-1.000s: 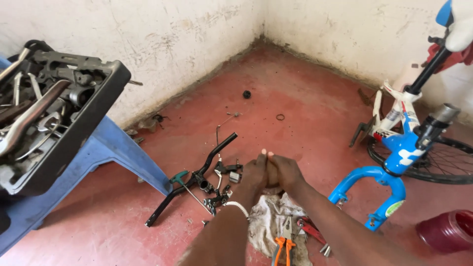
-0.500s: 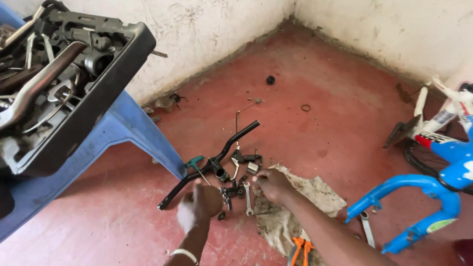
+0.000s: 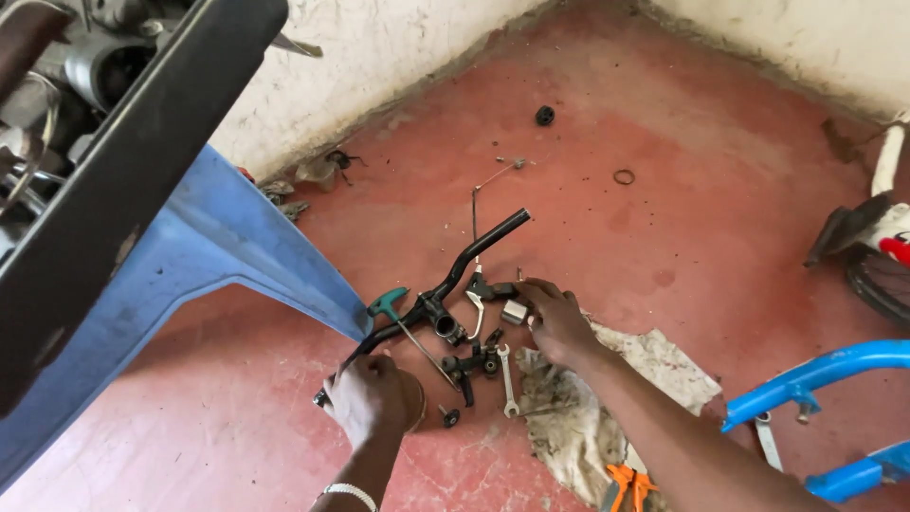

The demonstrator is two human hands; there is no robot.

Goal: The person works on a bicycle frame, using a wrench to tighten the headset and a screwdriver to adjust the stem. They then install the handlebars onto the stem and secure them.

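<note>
The left hand (image 3: 372, 398) has its grip clenched around the lower left end of the black handlebar (image 3: 445, 284), which lies flat on the red floor (image 3: 664, 228). The bar's long axis runs on a diagonal, from that held end up and to the right to its free end near the middle of the view. The right hand (image 3: 557, 320) rests with loosely curled fingers at the small metal parts (image 3: 502, 308) just beside the bar's middle; whether it pinches one of them I cannot tell. So the left hand sits at the bar's near end, while the right hand is nearer the clamp (image 3: 444, 322) at its centre.

A green-handled T-key (image 3: 398, 311) lies across the bar, and a small spanner (image 3: 507, 379) lies just below the loose black fittings. A dirty rag (image 3: 607, 408) is spread under the right forearm, with orange-handled pliers (image 3: 626, 484) at its lower edge.

At upper left, a black crate (image 3: 142, 161) sits tilted on a blue plastic chair (image 3: 218, 246) and holds a jumble of metal tools and parts. A blue bicycle frame (image 3: 815, 379) lies to the right, well apart from the bar.
</note>
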